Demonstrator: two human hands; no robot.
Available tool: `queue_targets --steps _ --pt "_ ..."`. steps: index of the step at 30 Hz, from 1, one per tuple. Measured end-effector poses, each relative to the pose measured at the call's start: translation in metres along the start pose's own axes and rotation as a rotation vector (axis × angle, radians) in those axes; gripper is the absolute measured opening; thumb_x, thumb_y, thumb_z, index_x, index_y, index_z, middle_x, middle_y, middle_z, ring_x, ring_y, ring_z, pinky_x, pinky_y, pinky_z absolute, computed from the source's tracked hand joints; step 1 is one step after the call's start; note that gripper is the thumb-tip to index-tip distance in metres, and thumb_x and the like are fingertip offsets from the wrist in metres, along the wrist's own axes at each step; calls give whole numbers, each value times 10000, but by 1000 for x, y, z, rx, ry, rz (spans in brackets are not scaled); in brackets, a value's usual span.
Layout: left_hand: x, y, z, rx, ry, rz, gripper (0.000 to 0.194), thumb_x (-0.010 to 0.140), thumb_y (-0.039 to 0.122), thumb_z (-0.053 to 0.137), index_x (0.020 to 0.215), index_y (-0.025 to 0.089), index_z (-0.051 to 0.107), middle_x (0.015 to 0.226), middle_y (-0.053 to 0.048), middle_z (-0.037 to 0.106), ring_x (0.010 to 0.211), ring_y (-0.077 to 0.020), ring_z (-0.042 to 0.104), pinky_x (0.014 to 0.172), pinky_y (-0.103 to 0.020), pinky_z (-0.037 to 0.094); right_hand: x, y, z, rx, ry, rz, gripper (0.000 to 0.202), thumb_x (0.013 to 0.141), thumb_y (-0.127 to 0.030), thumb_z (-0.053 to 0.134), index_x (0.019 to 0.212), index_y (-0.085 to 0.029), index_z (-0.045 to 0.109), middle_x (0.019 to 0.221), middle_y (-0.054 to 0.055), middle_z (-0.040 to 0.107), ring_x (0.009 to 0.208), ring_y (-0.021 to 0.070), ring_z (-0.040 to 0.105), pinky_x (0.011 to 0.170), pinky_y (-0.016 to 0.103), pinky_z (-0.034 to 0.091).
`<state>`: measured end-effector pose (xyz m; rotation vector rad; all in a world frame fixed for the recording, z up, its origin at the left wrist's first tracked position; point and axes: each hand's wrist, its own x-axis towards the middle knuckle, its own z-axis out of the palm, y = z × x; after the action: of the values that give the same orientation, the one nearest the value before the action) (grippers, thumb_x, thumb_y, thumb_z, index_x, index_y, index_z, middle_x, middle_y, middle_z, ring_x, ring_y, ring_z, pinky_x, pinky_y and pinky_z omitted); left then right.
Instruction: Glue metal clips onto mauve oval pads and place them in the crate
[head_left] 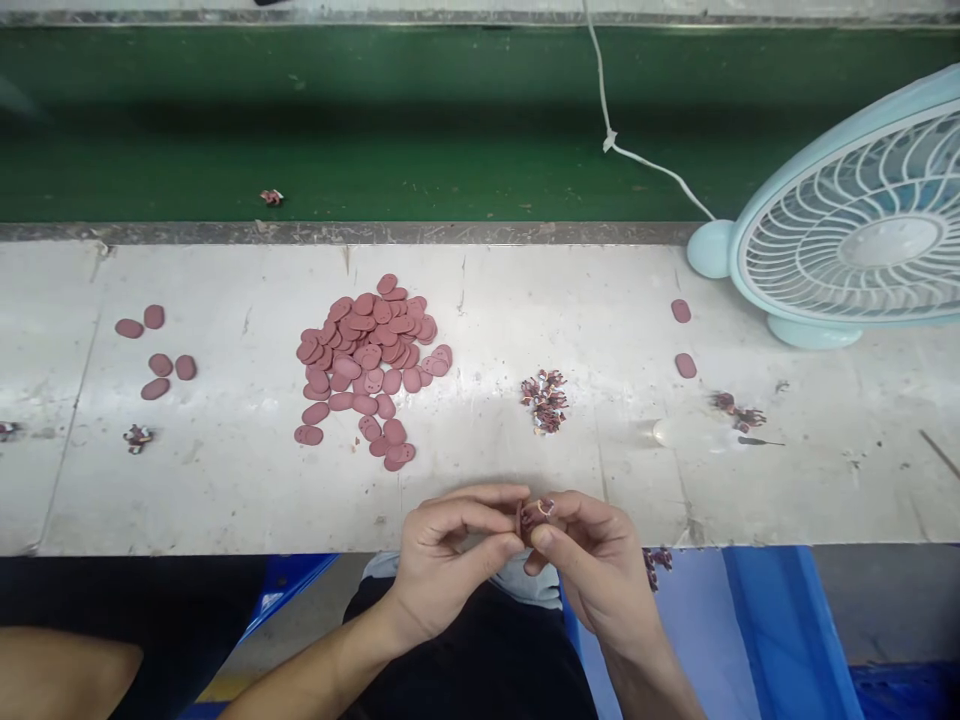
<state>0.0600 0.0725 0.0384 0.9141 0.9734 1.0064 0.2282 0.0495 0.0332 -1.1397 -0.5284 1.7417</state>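
Above the table's front edge my two hands meet, fingers closed. Between the thumb and fingertips of my left hand [454, 545] is a flat reddish-brown oval disc [519, 519], seen edge-on. Pressed close beside it, a small dark red figure piece [537, 513] with white and yellowish bits is pinched in my right hand [592, 550]. Whether the two pieces are joined is hidden by the fingers. Beyond my hands lies a small cluster of similar figure pieces [546, 400]. Left of that cluster, a large heap of reddish-brown oval discs [367, 335] spreads over the table.
A light blue fan [862, 220] stands at the back right, its white cord [645, 160] crossing a green belt [450, 120]. Loose discs [155, 388] lie at left. A blue bin [787, 620] is below the edge at right. Another person's arm [67, 670] shows lower left.
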Motion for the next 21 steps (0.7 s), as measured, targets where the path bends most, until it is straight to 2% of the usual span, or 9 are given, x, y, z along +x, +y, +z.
queue_targets --steps 2,4,6,8,10,13,16,19,21 --pt "6 3 -4 77 -49 36 197 818 156 793 973 278 806 1207 -71 771 1098 -261 737 936 -388 617 -2 1 -6 17 44 -9 97 826 -323 809 918 -304 785 859 20 765 684 177 704 520 268 599" --pt "22 11 -17 297 -101 123 220 834 192 783 1041 266 790 1243 -84 756 1165 -273 705 1004 -424 582 -6 2 -18 37 109 -33 122 796 -350 828 892 -295 777 823 16 759 628 174 706 434 237 555" --pt "48 22 -37 668 -100 260 217 865 229 749 1079 250 780 1243 -85 756 1152 -260 705 1033 -427 559 -13 3 -38 26 228 -78 163 756 -363 855 865 -277 769 807 21 758 574 170 701 375 215 509" --pt "79 34 -58 1122 -68 411 230 915 278 681 1122 220 763 1267 -96 742 1163 -269 690 1063 -453 526 -24 4 -63 -13 382 -133 199 720 -355 881 848 -254 768 791 34 759 570 176 706 388 221 524" --pt "106 43 -74 1474 -39 471 257 952 311 608 1129 190 750 1284 -105 729 1220 -298 644 1072 -465 500 -37 6 -91 -49 536 -189 217 697 -344 898 834 -238 766 741 33 750 579 181 714 423 229 552" --pt "130 53 -79 1671 -77 422 252 974 305 536 1016 200 761 1194 -87 757 1164 -313 650 958 -433 541 -62 14 -133 -95 728 -259 235 707 -354 891 850 -228 754 746 27 751 615 176 721 452 225 565" --pt "136 62 -69 1692 -98 325 288 976 363 505 994 195 739 1080 -93 761 1055 -339 670 837 -454 564 -88 33 -173 -190 900 -289 322 705 -405 886 909 -210 731 818 31 750 672 181 721 499 255 588" --pt "137 70 -59 1756 -46 125 357 933 485 536 1048 197 713 1098 -97 733 1011 -368 668 815 -526 567 -112 62 -216 -328 1030 -237 357 765 -432 846 970 -178 701 848 28 729 729 184 714 592 302 618" --pt "137 73 -56 1743 -14 19 310 892 475 582 1033 228 708 1077 -53 738 944 -336 679 831 -536 565 -123 82 -243 -424 1080 -150 296 867 -393 769 1014 -152 680 893 28 718 759 169 706 654 317 621"
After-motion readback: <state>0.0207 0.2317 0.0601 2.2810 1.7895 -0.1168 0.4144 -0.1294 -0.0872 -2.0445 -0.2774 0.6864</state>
